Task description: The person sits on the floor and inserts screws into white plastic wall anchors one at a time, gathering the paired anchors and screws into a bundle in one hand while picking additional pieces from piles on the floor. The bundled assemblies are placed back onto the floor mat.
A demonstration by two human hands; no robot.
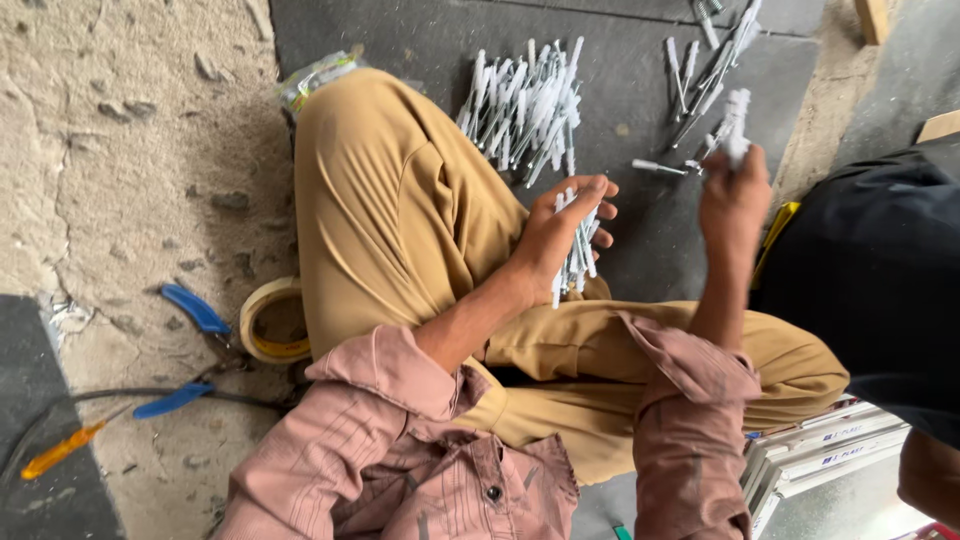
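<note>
My left hand (560,225) rests on my tan trouser leg and grips a bundle of white plugs with screws (577,250). Raised to the right, my right hand (733,195) pinches a smaller bunch of the same white plugs (736,122), blurred by motion. A heap of white plugs (525,110) lies on the dark slab (640,60) just beyond my knee. More loose plugs (705,70) are scattered farther right on that slab.
On the rough floor at left sit a roll of yellow tape (268,322), blue-handled pliers (190,350) and an orange-handled screwdriver (60,450). A person in dark clothing (870,270) is at the right edge. A stack of white flat boxes (830,460) lies at lower right.
</note>
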